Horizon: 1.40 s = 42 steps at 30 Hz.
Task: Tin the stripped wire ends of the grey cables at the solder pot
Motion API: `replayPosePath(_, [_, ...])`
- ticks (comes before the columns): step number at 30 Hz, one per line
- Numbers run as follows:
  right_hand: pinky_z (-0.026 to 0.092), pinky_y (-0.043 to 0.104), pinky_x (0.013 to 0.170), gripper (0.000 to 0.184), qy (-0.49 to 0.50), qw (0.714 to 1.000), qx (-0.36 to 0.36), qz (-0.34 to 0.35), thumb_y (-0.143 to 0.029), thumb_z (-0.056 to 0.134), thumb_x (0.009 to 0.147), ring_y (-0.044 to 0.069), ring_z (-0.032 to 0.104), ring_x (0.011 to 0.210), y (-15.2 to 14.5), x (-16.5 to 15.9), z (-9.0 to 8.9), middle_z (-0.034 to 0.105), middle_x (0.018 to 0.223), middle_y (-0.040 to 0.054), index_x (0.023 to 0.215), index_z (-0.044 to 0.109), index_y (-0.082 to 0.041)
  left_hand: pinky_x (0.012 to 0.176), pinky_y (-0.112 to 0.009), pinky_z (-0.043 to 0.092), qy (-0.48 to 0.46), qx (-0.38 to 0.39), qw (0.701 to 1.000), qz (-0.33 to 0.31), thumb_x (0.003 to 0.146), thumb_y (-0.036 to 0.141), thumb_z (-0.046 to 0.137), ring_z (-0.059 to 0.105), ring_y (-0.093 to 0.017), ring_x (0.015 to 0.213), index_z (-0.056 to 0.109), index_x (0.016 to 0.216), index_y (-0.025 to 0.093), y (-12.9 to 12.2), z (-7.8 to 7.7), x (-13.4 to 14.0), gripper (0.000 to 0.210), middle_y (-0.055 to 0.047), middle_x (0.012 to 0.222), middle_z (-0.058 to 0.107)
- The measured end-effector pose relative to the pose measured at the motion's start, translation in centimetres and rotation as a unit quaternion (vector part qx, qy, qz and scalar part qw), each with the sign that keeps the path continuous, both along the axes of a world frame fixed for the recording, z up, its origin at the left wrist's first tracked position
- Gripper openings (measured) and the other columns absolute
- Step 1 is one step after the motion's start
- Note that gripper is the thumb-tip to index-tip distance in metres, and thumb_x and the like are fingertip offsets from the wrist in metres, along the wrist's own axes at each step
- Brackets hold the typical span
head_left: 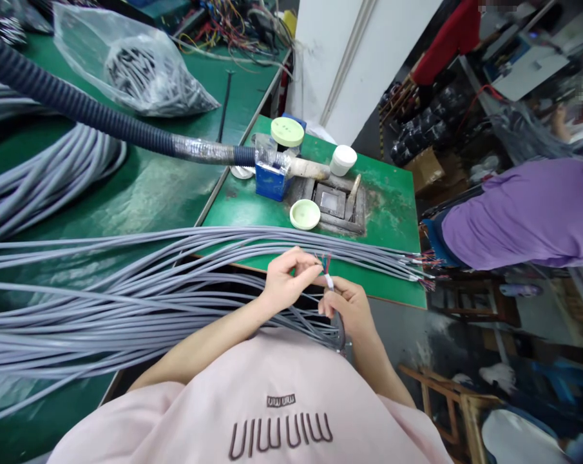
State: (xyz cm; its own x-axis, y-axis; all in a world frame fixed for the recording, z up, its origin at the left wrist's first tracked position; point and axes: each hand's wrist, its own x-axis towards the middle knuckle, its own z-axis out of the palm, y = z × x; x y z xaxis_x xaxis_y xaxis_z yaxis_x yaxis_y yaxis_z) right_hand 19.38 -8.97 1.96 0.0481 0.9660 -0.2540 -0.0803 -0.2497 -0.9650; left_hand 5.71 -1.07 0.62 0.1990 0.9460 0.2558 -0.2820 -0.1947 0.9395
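My right hand (pixel 350 308) is closed around a grey cable (pixel 340 330) just below its stripped end. A white band (pixel 328 281) wraps the cable there, and thin coloured wires (pixel 326 263), red and blue among them, fan out above it. Beside these wires my left hand (pixel 291 277) is pinched, its fingertips at the thin strands. Behind both hands, a bundle of grey cables (pixel 252 237) runs across the green bench, with bare wire ends (pixel 424 259) at the right edge. More grey cables (pixel 194 309) pass below my left forearm.
A square solder pot (pixel 334 201) is set into the bench (pixel 388 193). Around it are a pale green lid (pixel 305 214), a white tub (pixel 343 160), a blue box (pixel 270 182) and a ribbed hose (pixel 141 131). A bagged bundle (pixel 136 71) lies back left. A person in purple (pixel 523 216) is at right.
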Motion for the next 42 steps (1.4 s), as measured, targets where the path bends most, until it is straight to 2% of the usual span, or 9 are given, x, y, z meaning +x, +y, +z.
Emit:
replayPosePath(5, [0.036, 0.025, 0.044, 0.028, -0.005, 0.998, 0.056, -0.017, -0.044, 0.063, 0.08, 0.009, 0.041, 0.036, 1.7, 0.1, 0.4, 0.045, 0.036, -0.0063, 0.08, 0.072, -0.017, 0.054, -0.026, 0.038, 0.042, 0.067, 0.996, -0.046, 0.075, 0.028, 0.071, 0.045, -0.01, 0.051, 0.073, 0.073, 0.022, -1.3, -0.8, -0.2, 0.006, 0.002, 0.053, 0.055])
replayPosePath(8, [0.034, 0.025, 0.044, 0.024, -0.027, 0.994, 0.084, -0.056, -0.04, 0.064, 0.08, 0.009, 0.04, 0.036, 2.1, 0.0, 0.2, 0.047, 0.039, -0.0063, 0.086, 0.075, -0.019, 0.055, -0.026, 0.039, 0.019, 0.016, 0.998, -0.062, 0.077, 0.032, 0.071, 0.047, -0.01, 0.053, 0.073, 0.074, 0.021, -1.5, -1.3, -0.2, 0.011, 0.0, 0.058, 0.058])
replayPosePath(13, [0.047, 0.027, 0.054, 0.011, -0.1, 0.982, 0.134, -0.089, -0.03, 0.068, 0.079, 0.011, 0.055, 0.049, 2.1, -0.2, 0.4, 0.063, 0.054, -0.0026, 0.083, 0.076, -0.025, 0.053, -0.023, 0.038, -0.071, -0.09, 0.991, -0.066, 0.074, 0.039, 0.074, 0.047, -0.008, 0.053, 0.069, 0.07, 0.018, -1.0, -1.0, 0.0, 0.023, 0.001, 0.059, 0.058])
replayPosePath(19, [0.046, 0.026, 0.047, 0.011, -0.201, 0.957, 0.187, -0.09, -0.029, 0.068, 0.08, 0.011, 0.056, 0.048, 2.2, 0.3, 0.9, 0.07, 0.066, 0.0011, 0.076, 0.076, -0.024, 0.055, -0.023, 0.04, -0.052, -0.088, 0.993, -0.052, 0.071, 0.038, 0.077, 0.049, -0.009, 0.055, 0.069, 0.066, 0.017, -0.4, -0.8, 0.0, 0.022, 0.0, 0.06, 0.061])
replayPosePath(26, [0.045, 0.027, 0.045, 0.018, -0.223, 0.954, 0.171, -0.099, -0.037, 0.067, 0.08, 0.012, 0.054, 0.048, 3.7, -0.1, 1.3, 0.069, 0.066, 0.0024, 0.075, 0.075, -0.022, 0.052, -0.023, 0.04, -0.056, -0.15, 0.985, -0.065, 0.068, 0.043, 0.077, 0.048, -0.009, 0.053, 0.065, 0.066, 0.017, -0.1, -1.4, 0.1, 0.028, 0.002, 0.058, 0.058])
replayPosePath(31, [0.042, 0.026, 0.048, 0.027, -0.324, 0.925, 0.175, -0.093, -0.038, 0.064, 0.081, 0.011, 0.05, 0.044, 7.8, 1.8, 2.9, 0.06, 0.052, -0.0006, 0.062, 0.068, -0.019, 0.061, -0.025, 0.04, 0.074, -0.04, 0.996, -0.021, 0.075, 0.034, 0.071, 0.05, -0.012, 0.059, 0.068, 0.072, 0.019, 2.1, -2.7, -1.6, 0.017, 0.0, 0.064, 0.062])
replayPosePath(34, [0.038, 0.024, 0.047, 0.031, -0.38, 0.91, 0.157, -0.052, -0.036, 0.062, 0.08, 0.01, 0.048, 0.042, 11.3, 3.3, 3.5, 0.057, 0.048, -0.0013, 0.055, 0.063, -0.017, 0.065, -0.027, 0.039, 0.196, 0.064, 0.978, 0.025, 0.083, 0.034, 0.062, 0.051, -0.014, 0.063, 0.068, 0.075, 0.02, 3.4, -4.0, -2.6, 0.017, -0.001, 0.066, 0.062])
replayPosePath(38, [0.036, 0.023, 0.051, 0.032, -0.438, 0.89, 0.125, 0.026, -0.033, 0.06, 0.078, 0.011, 0.05, 0.045, 15.6, 3.9, 3.1, 0.056, 0.045, -0.001, 0.051, 0.059, -0.016, 0.069, -0.03, 0.036, 0.303, 0.162, 0.939, 0.031, 0.088, 0.033, 0.055, 0.054, -0.016, 0.068, 0.068, 0.081, 0.02, 4.0, -5.6, -2.8, 0.02, -0.003, 0.072, 0.066])
replayPosePath(42, [0.032, 0.023, 0.054, 0.031, -0.521, 0.843, 0.1, 0.087, -0.031, 0.058, 0.077, 0.011, 0.049, 0.051, 18.4, 3.3, 2.0, 0.054, 0.047, -0.0014, 0.05, 0.06, -0.015, 0.067, -0.03, 0.031, 0.319, 0.204, 0.926, 0.011, 0.087, 0.033, 0.056, 0.055, -0.017, 0.069, 0.068, 0.082, 0.022, 3.8, -6.4, -2.5, 0.018, -0.004, 0.073, 0.066])
